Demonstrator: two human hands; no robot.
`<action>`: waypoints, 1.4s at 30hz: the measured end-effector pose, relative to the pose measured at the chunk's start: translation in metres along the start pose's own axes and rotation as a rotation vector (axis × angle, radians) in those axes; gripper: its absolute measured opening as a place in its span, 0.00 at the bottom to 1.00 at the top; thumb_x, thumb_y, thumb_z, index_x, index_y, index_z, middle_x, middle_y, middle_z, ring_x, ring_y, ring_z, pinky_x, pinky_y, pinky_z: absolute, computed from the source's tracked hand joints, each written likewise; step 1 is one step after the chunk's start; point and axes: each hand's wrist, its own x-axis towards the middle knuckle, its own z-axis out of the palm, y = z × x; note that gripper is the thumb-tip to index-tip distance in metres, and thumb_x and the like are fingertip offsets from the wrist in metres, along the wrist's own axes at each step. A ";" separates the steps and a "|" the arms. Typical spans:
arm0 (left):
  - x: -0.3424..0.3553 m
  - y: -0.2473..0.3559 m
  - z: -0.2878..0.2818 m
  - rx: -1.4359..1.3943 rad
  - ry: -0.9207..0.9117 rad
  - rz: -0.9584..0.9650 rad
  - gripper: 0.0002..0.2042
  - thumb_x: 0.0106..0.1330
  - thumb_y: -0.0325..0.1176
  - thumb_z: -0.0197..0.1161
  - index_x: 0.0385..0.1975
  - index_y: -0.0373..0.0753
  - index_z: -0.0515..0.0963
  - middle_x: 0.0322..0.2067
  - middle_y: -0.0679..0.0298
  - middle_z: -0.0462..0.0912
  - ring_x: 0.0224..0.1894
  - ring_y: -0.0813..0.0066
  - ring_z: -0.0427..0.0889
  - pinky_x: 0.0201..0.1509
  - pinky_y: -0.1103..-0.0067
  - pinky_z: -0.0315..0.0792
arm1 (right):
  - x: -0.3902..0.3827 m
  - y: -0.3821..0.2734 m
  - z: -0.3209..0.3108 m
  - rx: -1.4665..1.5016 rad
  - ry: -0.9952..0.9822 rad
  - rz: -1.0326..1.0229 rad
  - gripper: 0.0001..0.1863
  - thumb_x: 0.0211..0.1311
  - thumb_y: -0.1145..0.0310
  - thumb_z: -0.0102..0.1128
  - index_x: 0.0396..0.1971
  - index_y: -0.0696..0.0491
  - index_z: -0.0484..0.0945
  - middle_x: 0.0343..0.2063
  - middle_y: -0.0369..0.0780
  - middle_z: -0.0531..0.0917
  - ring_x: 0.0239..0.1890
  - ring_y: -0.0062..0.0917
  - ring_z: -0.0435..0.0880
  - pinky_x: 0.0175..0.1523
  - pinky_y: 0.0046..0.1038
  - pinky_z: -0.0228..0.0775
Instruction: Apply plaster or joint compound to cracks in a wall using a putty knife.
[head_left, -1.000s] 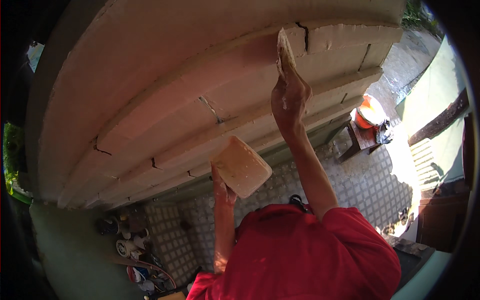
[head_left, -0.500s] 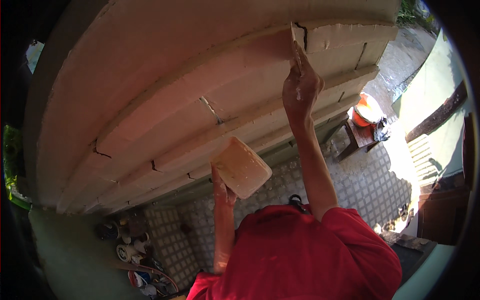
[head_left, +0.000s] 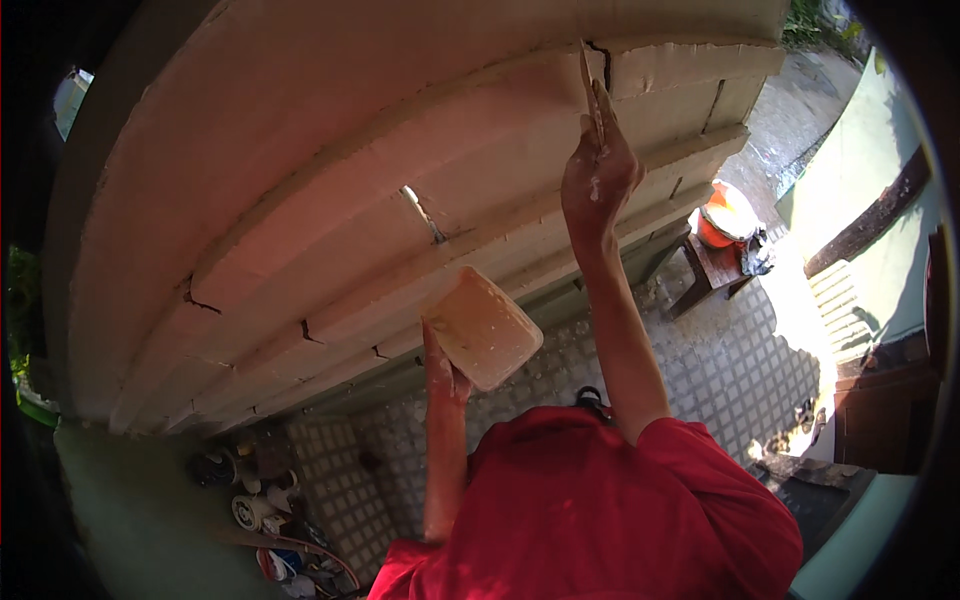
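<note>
Two hands are busy in the head view. My right hand (head_left: pixel 601 185) pinches a thin scraper (head_left: pixel 588 75), up and to the right of the tub (head_left: pixel 490 335); my left hand (head_left: pixel 445 375) grips that tub by its left side, holding it tilted. I judge the step as working the blade along the upper ledge (head_left: pixel 480 120), just beside a dark crack (head_left: pixel 607 68); whether blade and ledge touch, I cannot tell. To my mind, the next move calls for a shallow blade angle and even pressure. Up and left of the tub, the pale, stepped surface has a bright slot (head_left: pixel 414 203). Right of the tub, an orange bucket (head_left: pixel 717 228) sits on a wooden stool (head_left: pixel 716 268) over patterned floor tiles (head_left: pixel 715 355). Lower left of it lies mixed clutter (head_left: pixel 250 512).
</note>
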 end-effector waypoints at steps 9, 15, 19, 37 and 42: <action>-0.005 0.007 -0.009 0.021 0.029 -0.018 0.35 0.69 0.61 0.49 0.67 0.44 0.57 0.62 0.62 0.67 0.61 0.64 0.70 0.61 0.67 0.72 | -0.063 -0.041 0.042 0.174 -0.171 -0.177 0.34 0.41 0.89 0.45 0.54 0.57 0.76 0.46 0.54 0.81 0.47 0.45 0.83 0.48 0.32 0.76; -0.010 0.015 -0.005 0.036 0.053 -0.026 0.36 0.68 0.62 0.50 0.68 0.43 0.56 0.63 0.63 0.66 0.62 0.65 0.70 0.61 0.68 0.71 | -0.045 -0.030 0.027 0.164 -0.098 -0.164 0.30 0.43 0.89 0.50 0.53 0.61 0.75 0.44 0.54 0.81 0.44 0.46 0.83 0.47 0.35 0.77; -0.014 0.014 -0.012 -0.004 0.019 -0.023 0.36 0.67 0.59 0.54 0.67 0.43 0.57 0.63 0.61 0.67 0.62 0.64 0.69 0.63 0.67 0.70 | 0.008 -0.004 0.002 -0.036 -0.025 0.085 0.26 0.51 0.88 0.47 0.52 0.58 0.78 0.40 0.53 0.82 0.38 0.45 0.84 0.41 0.33 0.77; -0.011 0.011 -0.017 0.006 0.029 -0.023 0.37 0.66 0.60 0.56 0.67 0.43 0.57 0.63 0.60 0.67 0.62 0.63 0.70 0.63 0.66 0.71 | 0.009 0.036 0.003 -0.126 0.035 -0.028 0.22 0.57 0.83 0.51 0.51 0.54 0.80 0.22 0.53 0.77 0.19 0.24 0.75 0.29 0.25 0.69; -0.010 0.006 -0.012 0.034 0.049 -0.017 0.36 0.66 0.60 0.55 0.67 0.43 0.57 0.63 0.60 0.66 0.62 0.64 0.70 0.63 0.67 0.70 | -0.050 0.005 0.037 0.128 -0.057 -0.187 0.29 0.44 0.87 0.48 0.50 0.57 0.78 0.40 0.53 0.82 0.38 0.48 0.83 0.41 0.36 0.77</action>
